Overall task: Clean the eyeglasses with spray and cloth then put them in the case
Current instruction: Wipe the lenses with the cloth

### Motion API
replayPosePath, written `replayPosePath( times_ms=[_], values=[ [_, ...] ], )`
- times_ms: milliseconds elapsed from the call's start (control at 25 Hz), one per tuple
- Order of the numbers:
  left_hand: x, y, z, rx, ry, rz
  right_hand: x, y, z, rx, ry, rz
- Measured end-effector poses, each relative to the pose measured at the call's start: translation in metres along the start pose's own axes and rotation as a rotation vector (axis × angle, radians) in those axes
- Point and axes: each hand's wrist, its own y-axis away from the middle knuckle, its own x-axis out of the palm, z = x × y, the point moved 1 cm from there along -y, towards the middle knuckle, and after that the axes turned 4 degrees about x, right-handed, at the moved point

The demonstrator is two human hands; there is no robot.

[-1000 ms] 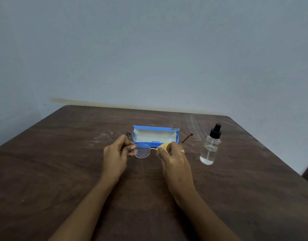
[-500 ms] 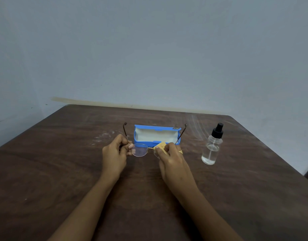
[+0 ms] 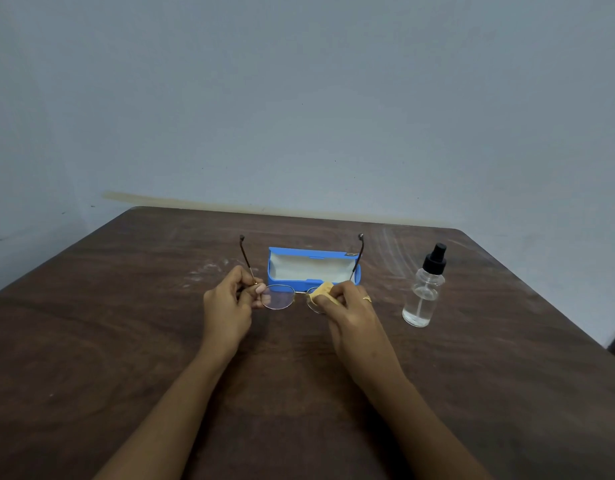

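- Just above the table (image 3: 126, 341), I hold the eyeglasses (image 3: 279, 298) crosswise, temples pointing away toward the open case (image 3: 311, 270) just beyond.
- My left hand (image 3: 226, 306) pinches the frame's left end; my right hand (image 3: 351, 311) pinches the cloth (image 3: 322, 292) over the right lens.
- Case and frame lie parallel.

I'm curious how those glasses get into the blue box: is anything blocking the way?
Nothing visible does. The thin gold-rimmed eyeglasses, gripped by the left hand, the right hand pinching a yellow cloth on one lens, are just before the open blue plastic case. The clear spray bottle stands aside.
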Motion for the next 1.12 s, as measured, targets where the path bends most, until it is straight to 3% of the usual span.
replayPosePath(
  times_ms=[640,1120],
  values=[
    [-0.002,-0.001,0.003,-0.007,-0.051,-0.027,-0.006,-0.001,-0.002,-0.117,0.105,-0.025],
    [0.001,0.006,-0.020,0.181,-0.152,0.057,0.000,0.000,-0.003,0.127,0.231,-0.055]
  ],
)
